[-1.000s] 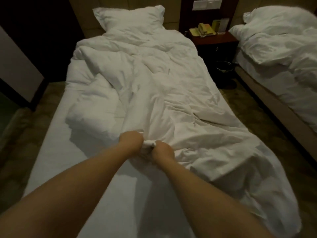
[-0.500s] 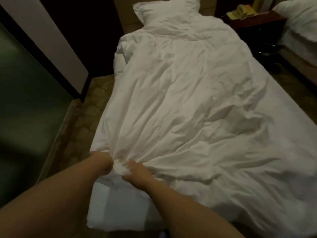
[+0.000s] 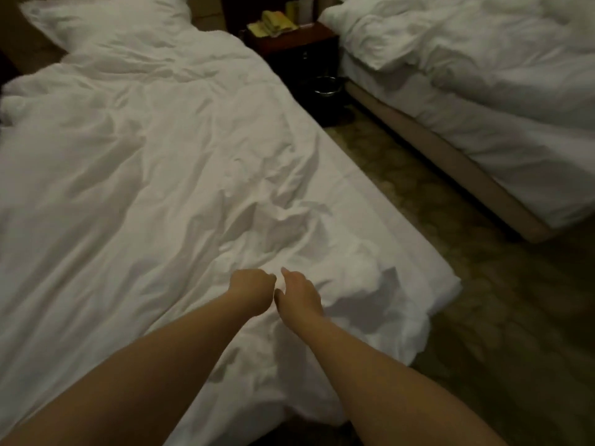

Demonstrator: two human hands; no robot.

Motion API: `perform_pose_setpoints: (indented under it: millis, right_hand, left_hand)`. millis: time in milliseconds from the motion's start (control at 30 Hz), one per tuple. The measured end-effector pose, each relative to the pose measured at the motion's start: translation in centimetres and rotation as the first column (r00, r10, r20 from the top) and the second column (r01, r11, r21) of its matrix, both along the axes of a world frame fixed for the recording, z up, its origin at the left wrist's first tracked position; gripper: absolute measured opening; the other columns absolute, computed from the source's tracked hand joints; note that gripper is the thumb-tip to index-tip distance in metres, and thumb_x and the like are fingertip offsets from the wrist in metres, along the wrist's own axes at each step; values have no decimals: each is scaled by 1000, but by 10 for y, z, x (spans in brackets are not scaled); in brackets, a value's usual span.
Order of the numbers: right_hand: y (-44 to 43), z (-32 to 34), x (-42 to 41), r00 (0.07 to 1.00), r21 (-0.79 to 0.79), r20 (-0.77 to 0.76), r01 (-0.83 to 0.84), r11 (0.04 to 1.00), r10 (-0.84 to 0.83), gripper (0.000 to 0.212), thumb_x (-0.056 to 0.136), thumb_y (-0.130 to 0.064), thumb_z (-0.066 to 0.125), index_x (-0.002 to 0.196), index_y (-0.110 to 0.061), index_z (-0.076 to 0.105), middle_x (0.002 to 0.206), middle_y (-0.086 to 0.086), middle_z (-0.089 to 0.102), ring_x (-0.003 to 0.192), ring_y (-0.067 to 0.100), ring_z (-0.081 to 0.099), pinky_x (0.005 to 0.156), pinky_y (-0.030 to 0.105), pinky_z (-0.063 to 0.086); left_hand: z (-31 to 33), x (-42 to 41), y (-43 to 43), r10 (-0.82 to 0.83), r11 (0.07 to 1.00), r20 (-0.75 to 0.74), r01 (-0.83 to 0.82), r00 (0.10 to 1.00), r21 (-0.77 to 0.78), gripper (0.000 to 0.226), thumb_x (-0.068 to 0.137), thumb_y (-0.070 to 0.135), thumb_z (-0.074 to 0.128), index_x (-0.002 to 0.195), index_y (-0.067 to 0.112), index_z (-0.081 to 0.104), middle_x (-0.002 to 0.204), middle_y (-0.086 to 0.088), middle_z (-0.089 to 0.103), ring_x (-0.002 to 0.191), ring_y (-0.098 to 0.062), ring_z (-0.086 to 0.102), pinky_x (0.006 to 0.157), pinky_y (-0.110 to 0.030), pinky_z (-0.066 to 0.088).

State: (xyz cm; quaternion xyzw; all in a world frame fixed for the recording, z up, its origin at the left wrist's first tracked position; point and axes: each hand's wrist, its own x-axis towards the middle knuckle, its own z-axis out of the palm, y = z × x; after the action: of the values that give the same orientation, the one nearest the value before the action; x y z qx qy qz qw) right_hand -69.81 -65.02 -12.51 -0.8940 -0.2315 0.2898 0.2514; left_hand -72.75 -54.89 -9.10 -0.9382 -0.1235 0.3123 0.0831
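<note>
Smoothing the foot end of the duvet (image 3: 161, 188) on the near bed (image 3: 370, 194), the left hand (image 3: 252, 289) is bunching a fold, the right hand (image 3: 299, 292) lying loosely straight-fingered beside it, probably needing an outward tug next.

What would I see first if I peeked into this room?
Two bare arms stretch out, the left hand and right hand almost touching over the crumpled white duvet near the foot of the near bed. Across the aisle on the right lies a second messy bed, with a yellow phone on the dark nightstand between them.
</note>
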Motion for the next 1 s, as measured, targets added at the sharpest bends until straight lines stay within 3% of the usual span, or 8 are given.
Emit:
perform_pose_setpoints:
  millis: [233, 400, 567, 667, 733, 833, 900, 1000]
  right_hand:
    - [-102, -40, 150, 992, -123, 56, 118, 985, -112, 62, 97, -38, 47, 151, -21, 22, 153, 4, 29, 137, 24, 32, 111, 36, 27]
    - [-142, -95, 192, 948, -270, -254, 120, 956, -190, 102, 81, -63, 58, 153, -17, 2, 157, 11, 20, 142, 30, 25, 114, 40, 24]
    - [-141, -112, 221, 900, -93, -429, -133, 987, 81, 36, 97, -28, 48, 126, -9, 57, 133, 15, 55, 119, 27, 53, 84, 25, 39]
    - [-147, -87, 266, 955, 3, -295, -8, 1000, 8, 23, 98, -18, 42, 109, -10, 60, 119, 15, 61, 105, 26, 58, 69, 22, 34]
    - [-157, -66, 307, 988, -20, -144, 57, 998, -59, 24, 98, -15, 39, 111, -10, 59, 114, 17, 62, 102, 30, 58, 72, 26, 38]
    - [-172, -39, 371, 945, 80, 11, 325, 942, -327, 22, 97, -14, 41, 107, -9, 60, 102, 14, 61, 95, 30, 58, 68, 28, 37]
    - [-182, -33, 404, 874, 151, -39, 484, 862, -484, 28, 98, -26, 46, 121, -12, 56, 107, 7, 59, 98, 25, 55, 73, 27, 37]
    - [-196, -51, 418, 839, 26, -278, 493, 870, -467, 70, 95, -50, 47, 152, -22, 17, 151, 8, 33, 133, 29, 37, 105, 38, 34]
  left_hand:
    - [-49, 137, -77, 15, 998, 141, -5, 990, -65, 43, 95, 20, 43, 137, 21, 35, 123, -5, 51, 113, -24, 52, 85, -34, 40]
    - [-88, 195, -89, -22, 999, 110, 26, 994, -31, 81, 91, 27, 57, 152, 27, 3, 140, -6, 35, 118, -25, 46, 86, -38, 42]
    - [-113, 239, -30, 130, 989, 19, -131, 991, 68, 95, 88, 24, 64, 150, 39, -6, 159, -8, -11, 133, -33, 34, 99, -45, 41]
    - [-121, 239, 6, 295, 954, -20, -293, 955, 64, 89, 84, 33, 66, 151, 30, 8, 154, -9, 21, 126, -27, 47, 96, -35, 44]
    - [-121, 245, 8, 291, 956, -33, -290, 956, 48, 52, 88, 33, 59, 136, 20, 46, 129, -6, 55, 113, -23, 58, 90, -32, 49]
    - [-91, 309, 6, 168, 986, 365, -162, 916, -48, 18, 79, 20, 72, 94, 10, 68, 94, -14, 68, 85, -30, 68, 71, -34, 55]
    - [-55, 373, 18, 264, 964, 514, -240, 816, -114, 22, 93, 15, 51, 109, 6, 63, 109, -21, 62, 100, -37, 61, 82, -41, 49]
    - [-14, 454, 34, 293, 953, 630, -268, 719, -138, 33, 96, 10, 38, 125, 6, 55, 124, -25, 46, 114, -45, 48, 96, -48, 40]
